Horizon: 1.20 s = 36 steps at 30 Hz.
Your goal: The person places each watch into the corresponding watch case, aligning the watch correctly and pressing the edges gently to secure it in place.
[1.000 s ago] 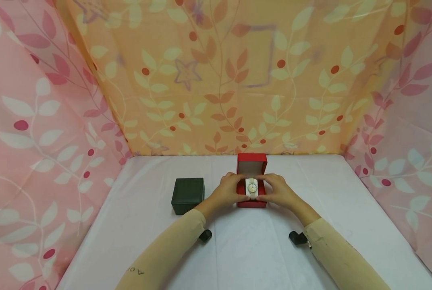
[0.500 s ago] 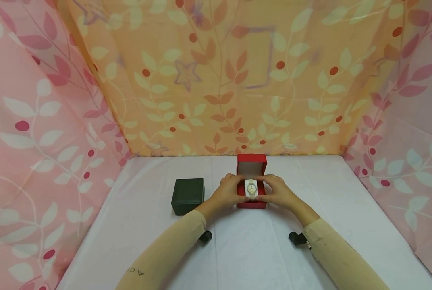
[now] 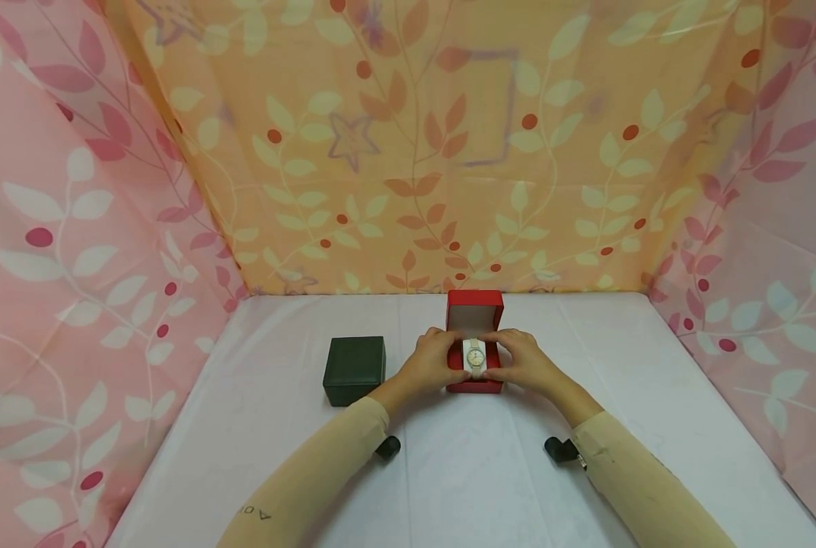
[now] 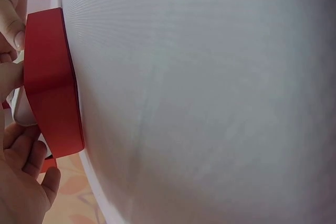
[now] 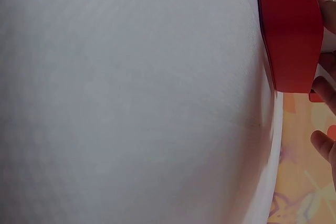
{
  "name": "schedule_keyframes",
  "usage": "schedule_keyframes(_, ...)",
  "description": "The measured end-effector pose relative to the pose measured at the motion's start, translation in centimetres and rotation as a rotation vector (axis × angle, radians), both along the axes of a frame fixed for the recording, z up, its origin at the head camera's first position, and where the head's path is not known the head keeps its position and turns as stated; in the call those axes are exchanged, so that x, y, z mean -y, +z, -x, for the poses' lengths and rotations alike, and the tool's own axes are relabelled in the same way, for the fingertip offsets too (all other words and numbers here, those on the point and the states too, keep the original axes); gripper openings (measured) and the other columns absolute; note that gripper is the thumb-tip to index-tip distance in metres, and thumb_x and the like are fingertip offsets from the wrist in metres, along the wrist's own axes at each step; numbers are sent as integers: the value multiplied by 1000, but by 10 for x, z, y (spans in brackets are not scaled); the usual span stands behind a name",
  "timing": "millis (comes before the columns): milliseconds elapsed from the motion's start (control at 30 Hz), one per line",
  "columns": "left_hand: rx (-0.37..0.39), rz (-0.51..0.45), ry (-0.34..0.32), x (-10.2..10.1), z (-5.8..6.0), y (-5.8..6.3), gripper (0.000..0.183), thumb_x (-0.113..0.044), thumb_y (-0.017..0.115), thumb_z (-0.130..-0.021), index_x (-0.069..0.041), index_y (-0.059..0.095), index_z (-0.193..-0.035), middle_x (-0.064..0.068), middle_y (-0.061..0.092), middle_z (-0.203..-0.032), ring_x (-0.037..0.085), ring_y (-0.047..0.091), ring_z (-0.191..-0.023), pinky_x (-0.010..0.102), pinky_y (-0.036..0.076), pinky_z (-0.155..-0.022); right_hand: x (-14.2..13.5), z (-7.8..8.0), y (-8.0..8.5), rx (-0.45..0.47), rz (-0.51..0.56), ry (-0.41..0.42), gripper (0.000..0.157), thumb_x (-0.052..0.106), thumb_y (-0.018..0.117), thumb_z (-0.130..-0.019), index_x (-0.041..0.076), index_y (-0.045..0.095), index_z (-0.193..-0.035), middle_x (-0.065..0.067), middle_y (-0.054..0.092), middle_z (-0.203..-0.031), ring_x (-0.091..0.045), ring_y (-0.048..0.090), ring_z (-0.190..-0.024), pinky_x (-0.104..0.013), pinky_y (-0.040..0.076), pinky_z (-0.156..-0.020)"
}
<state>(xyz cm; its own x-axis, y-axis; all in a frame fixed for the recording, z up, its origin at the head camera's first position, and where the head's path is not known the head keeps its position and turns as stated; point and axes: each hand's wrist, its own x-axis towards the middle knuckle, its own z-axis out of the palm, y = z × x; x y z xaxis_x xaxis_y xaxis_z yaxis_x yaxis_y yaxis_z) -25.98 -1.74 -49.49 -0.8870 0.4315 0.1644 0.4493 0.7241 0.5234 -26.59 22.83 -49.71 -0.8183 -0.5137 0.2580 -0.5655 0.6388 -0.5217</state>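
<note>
A wristwatch (image 3: 476,358) with a pale strap sits around a white cushion (image 3: 467,367) in the red watch box (image 3: 475,298). The box's lid stands up at the back. From the left side, my left hand (image 3: 432,358) holds the watch and its cushion between thumb and fingers. On the opposite side my right hand (image 3: 526,361) does the same. In the left wrist view the box's red front wall (image 4: 51,77) hides much of the cushion. Only some fingers (image 5: 328,95) of my right hand show at the edge of the right wrist view.
A closed dark green box (image 3: 355,365) stands left of the red one, close to my left forearm. White cloth (image 3: 476,472) covers the table. Patterned curtains hang behind it, with an orange one (image 3: 408,152) at the back and pink ones on both sides.
</note>
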Motion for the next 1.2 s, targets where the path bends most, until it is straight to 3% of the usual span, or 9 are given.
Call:
schedule_keyframes(433,-20,26,-11,-1,-2,4,60,-39,86,-81,-16,64,-132,-3,67,-120,15,49,-118,39,43,-99,0,-2,2,-69,-33,-5,60,26,90,-78,15,66,-131,-3,69,-127,-31,56,-125,-59,29,-110)
schedule_keyframes(1000,-166,80,-14,0,-7,7,57,-41,89,-79,-18,66,-125,-3,70,-121,16,50,-117,39,40,-98,4,-8,5,-99,-11,-38,55,26,93,-75,18,69,-124,0,70,-123,-29,55,-128,-59,29,-112)
schedule_keyframes(1200,-136,83,-19,1,-6,7,57,-42,87,-80,-19,66,-127,-4,70,-122,16,50,-117,40,40,-98,4,-7,5,-93,-16,-42,54,25,91,-77,18,69,-126,0,70,-124,-28,56,-126,-59,30,-111)
